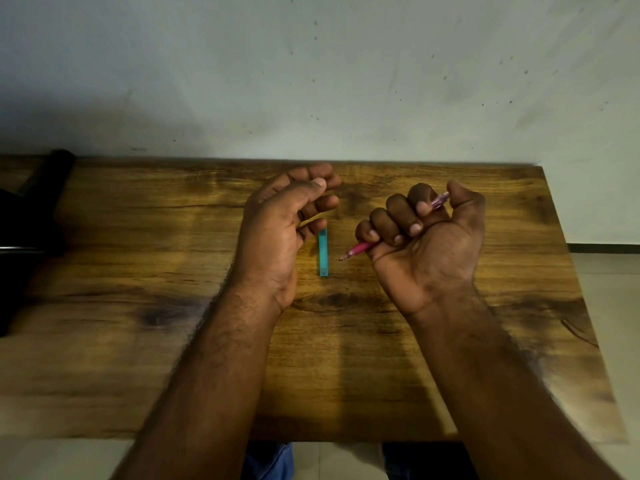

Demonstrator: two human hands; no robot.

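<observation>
My right hand (427,237) is a fist around a pink pen (358,249). The pen's tip pokes out low on the left and its clear purple end shows above by the thumb. My left hand (284,223) hovers above the wooden table (138,341) with fingers loosely curled and nothing in it. A small teal strip, perhaps a pen cap or short ruler (323,252), lies flat on the table between both hands, just under my left fingertips.
A dark object (31,216) sits at the table's far left edge. A pale, speckled wall (311,71) rises right behind the table. Light floor tiles (609,271) show to the right, and blue trouser legs (273,460) appear below the front edge.
</observation>
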